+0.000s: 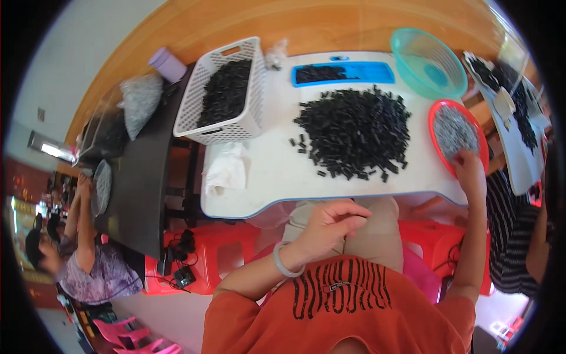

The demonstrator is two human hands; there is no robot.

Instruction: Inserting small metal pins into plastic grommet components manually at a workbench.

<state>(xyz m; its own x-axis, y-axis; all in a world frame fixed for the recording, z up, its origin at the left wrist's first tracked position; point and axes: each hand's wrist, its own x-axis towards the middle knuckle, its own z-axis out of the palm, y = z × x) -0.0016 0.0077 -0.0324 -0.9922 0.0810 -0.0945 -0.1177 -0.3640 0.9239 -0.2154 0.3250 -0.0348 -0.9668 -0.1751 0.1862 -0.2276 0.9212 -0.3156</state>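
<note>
1. White table (277,162) ahead of the left hand (331,227) and its fingers; orange-brown wooden panel (330,26) farthest out.
2. Left arm: elbow bent, forearm angled in across the body, bracelet (285,261) at the wrist. Hand hangs above the lap near the table's near edge, fingers curled and pointing right. Thumb and index tips sit close, narrow gap at most — can't tell if something small is pinched.
3. Right arm: reached forward, nearly straight. Right hand (470,174) bends in over the red tray (433,127), fingertips down at the small silver pieces (453,127). Fingers bunched narrow; grip can't be told.
4. Pile of black pieces (356,133): left of the right fingertips, straight ahead of the left ones, touched by neither.
5. Teal basket (427,68): beyond the right fingertips. Blue tray (374,72): beyond the pile, ahead of the left fingers.
6. White basket (255,103) and white cloth (227,168): forward-left of the left fingers — well apart.
</note>
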